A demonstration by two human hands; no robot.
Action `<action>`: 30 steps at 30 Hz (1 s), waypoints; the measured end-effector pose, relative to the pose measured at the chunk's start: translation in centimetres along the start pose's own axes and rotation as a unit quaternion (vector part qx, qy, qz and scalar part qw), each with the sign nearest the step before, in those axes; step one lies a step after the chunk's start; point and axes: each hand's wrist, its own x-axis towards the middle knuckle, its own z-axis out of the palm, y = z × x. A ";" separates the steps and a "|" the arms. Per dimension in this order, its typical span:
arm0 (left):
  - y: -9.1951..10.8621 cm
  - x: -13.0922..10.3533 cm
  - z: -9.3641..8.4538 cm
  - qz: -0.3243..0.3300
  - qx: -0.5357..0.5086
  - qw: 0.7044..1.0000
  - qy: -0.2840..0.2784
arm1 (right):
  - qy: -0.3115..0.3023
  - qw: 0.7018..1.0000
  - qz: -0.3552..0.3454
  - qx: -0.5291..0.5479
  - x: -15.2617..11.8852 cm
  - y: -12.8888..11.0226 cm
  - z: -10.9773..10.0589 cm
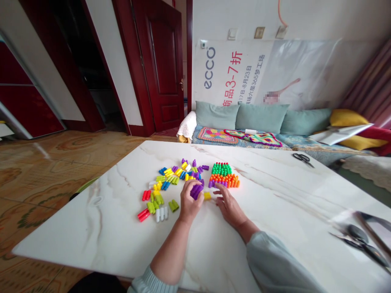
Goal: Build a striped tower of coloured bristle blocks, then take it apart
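Observation:
My left hand [190,202] has its fingers wrapped round several purple plastic pieces [196,192] above the white table. To its right, my right hand [225,200] has its fingers apart beside a row of purple pieces [218,184]. That row lies at the front of a block of orange pieces [232,181], with green pieces [222,169] and a red row behind. Between my hands lies a yellow piece [207,196]. Loose blue, yellow, green and purple pieces [174,180] are scattered behind and left of my left hand.
Black scissors [302,158] lie at the back right of the marble-patterned table [122,228]. A larger pair of scissors [360,244] and a dark-edged object sit at the right. Beyond the table stands a sofa with green cushions [262,117].

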 end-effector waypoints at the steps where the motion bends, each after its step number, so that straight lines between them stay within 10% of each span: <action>1: 0.1 0.0 0.0 0.011 0.003 1.000 -0.011 | -0.003 1.000 -0.007 0.014 0.0 -0.1 0.0; 12: -0.4 -1.0 1.3 0.047 0.067 0.962 -0.262 | -0.026 0.997 -0.041 -0.061 -0.1 -0.7 -0.7; 24: -1.9 -0.3 0.8 0.005 0.065 0.996 -0.065 | 0.028 0.980 0.009 -0.194 0.2 -0.6 -0.8; 30: -1.0 -0.6 0.7 0.039 0.054 0.982 -0.178 | 0.159 0.973 0.024 -0.169 0.2 -0.3 -1.0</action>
